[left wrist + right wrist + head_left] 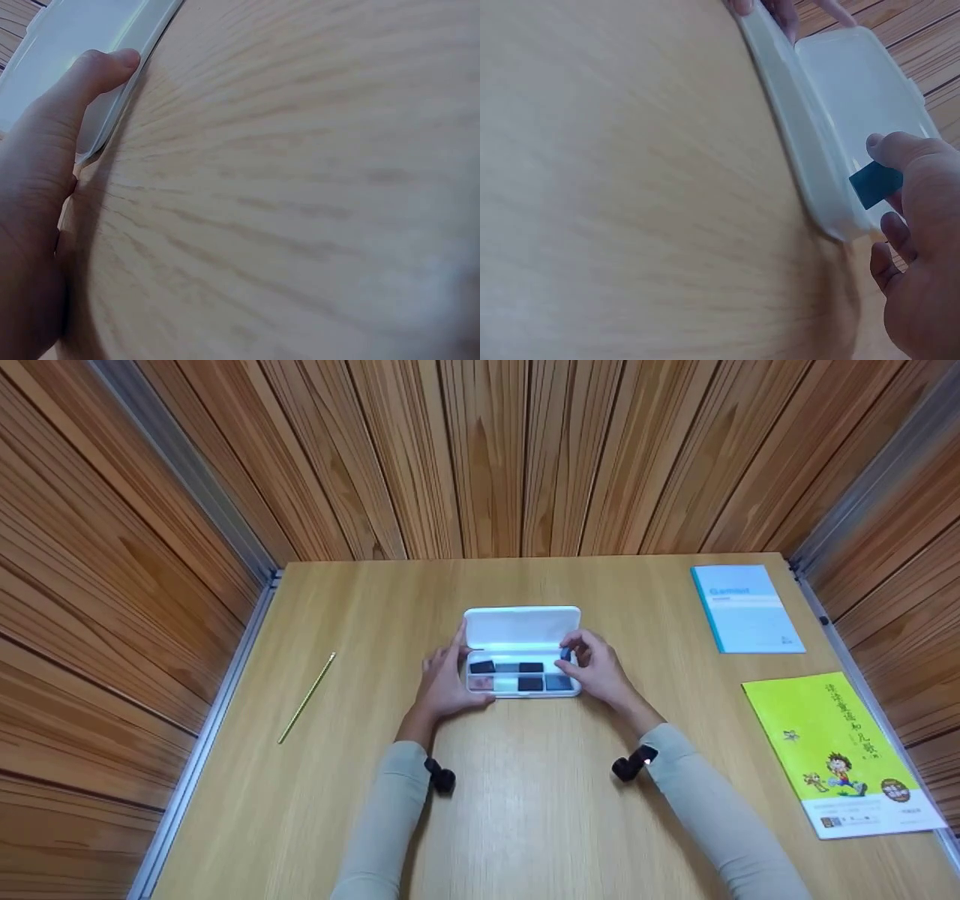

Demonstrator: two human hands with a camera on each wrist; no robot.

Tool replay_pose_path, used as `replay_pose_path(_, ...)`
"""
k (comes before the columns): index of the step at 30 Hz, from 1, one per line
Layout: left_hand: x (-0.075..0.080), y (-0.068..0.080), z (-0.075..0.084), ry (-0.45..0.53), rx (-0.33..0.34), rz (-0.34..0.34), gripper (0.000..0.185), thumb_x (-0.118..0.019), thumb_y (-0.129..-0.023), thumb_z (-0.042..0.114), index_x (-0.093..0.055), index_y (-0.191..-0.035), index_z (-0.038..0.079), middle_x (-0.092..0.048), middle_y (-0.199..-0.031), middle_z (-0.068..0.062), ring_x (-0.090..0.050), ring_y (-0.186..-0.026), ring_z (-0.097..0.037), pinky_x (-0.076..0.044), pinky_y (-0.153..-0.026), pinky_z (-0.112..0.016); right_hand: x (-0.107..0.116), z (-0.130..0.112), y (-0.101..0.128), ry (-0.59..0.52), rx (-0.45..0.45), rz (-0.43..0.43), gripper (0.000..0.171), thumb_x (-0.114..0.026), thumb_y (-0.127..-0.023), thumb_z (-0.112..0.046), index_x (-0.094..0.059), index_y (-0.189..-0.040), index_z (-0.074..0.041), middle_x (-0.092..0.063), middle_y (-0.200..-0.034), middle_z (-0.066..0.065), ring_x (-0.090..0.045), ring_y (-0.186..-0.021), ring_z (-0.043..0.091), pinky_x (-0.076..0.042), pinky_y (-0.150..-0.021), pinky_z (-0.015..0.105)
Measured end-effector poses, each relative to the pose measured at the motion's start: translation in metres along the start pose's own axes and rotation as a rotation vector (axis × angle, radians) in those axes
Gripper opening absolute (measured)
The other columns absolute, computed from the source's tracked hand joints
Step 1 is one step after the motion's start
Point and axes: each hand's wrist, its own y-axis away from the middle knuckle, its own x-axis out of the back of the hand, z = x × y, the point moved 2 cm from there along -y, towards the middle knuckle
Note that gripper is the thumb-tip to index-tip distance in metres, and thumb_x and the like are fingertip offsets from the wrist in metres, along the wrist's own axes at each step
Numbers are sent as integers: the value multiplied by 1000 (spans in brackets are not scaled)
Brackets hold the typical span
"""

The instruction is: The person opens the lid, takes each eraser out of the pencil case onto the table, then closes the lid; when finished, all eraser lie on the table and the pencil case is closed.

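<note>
A white hinged case (523,628) lies on the table with its lid raised at the back. In its divided tray are several small dark blocks (530,683), a greyish-blue one (558,682) and a pinkish one (481,683). My left hand (448,686) holds the case's left end, its thumb (112,71) along the front edge and fingers by the far side. Between thumb and fingertips, my right hand (600,669) pinches a small dark blue block (876,184) over the tray's right end. The block's far end is hidden by the fingers.
A thin gold stick (307,697) lies to the left on the wooden table (517,810). At the right are a light blue booklet (750,619) and a yellow-green book (817,735). Wooden panels (480,457) wall the table's back and sides.
</note>
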Motion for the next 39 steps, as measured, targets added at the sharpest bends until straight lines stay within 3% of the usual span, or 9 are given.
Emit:
replay_pose_path(8,-2,0,-3,2,6,-11,149,-100,-71,58,-5,-183,35,-63,-155,-7,-51,-148,-32,-24,-134,-64,6,-3,0,3,-9,1,31,-80,-103,-4,-66,-131,-2,-71,-127,19,-65,-114,25,-54,-98,33)
replay_pose_path(15,2,-2,-1,0,13,9,149,-101,-70,56,-6,-183,37,-63,-155,-8,-51,-146,-33,-27,-132,-63,23,-4,-2,11,-3,26,30,-80,-103,-4,-68,-131,-1,-70,-129,20,-66,-117,26,-54,-96,22)
replay_pose_path(25,-1,0,-3,-6,32,4,148,-99,-70,59,-3,-181,45,-61,-155,-5,-49,-145,-31,-30,-131,-62,50,9,1,26,-18,55,31,-78,-105,-7,-68,-133,1,-67,-128,19,-61,-117,20,-52,-94,16)
replay_pose_path(33,0,0,-1,-20,-9,5,147,-100,-70,56,-9,-183,30,-65,-153,-8,-52,-142,-33,-28,-129,-63,76,19,4,33,-58,103,32,-77,-106,-7,-69,-136,2,-66,-133,21,-61,-121,25,-49,-94,11)
replay_pose_path(39,-1,0,-3,-12,-3,1,148,-101,-70,57,-7,-183,33,-64,-153,-8,-52,-144,-32,-27,-131,-61,95,30,8,45,-102,127,36,-75,-108,-10,-68,-143,-1,-63,-138,21,-59,-126,26,-47,-94,7)
